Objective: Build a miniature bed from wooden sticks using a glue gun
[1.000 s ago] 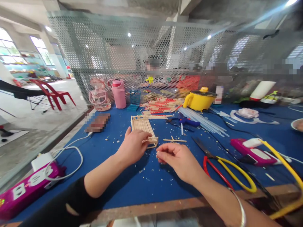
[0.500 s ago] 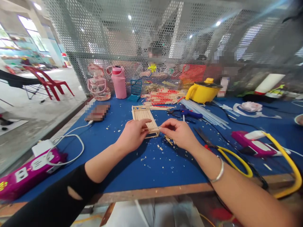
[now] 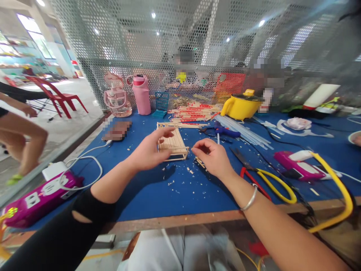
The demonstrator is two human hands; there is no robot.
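A small frame of pale wooden sticks point(image 3: 176, 140) rests on the blue table, with a slatted top and a low rail at its near end. My left hand point(image 3: 150, 148) is over its left side, fingers apart. Just right of the frame's near corner is my right hand point(image 3: 210, 154), thumb and forefinger pinched together; whatever is between the tips is too small to make out. Short stick pieces point(image 3: 200, 162) lie beside my right hand. Behind the frame is a pile of red-marked sticks point(image 3: 194, 112).
Blue glue gun point(image 3: 225, 130), clear glue sticks point(image 3: 245, 131), scissors point(image 3: 254, 169) and a yellow pot point(image 3: 242, 107) are on the right. A phone point(image 3: 117, 131), power strip point(image 3: 42, 195) and pink bottle point(image 3: 141, 96) stand left. A person's legs point(image 3: 26, 141) show far left.
My left hand has moved left and opened away from the frame's near end. My right hand has stayed nearly in place, fingertips slightly off the corner. A person has come in at far left.
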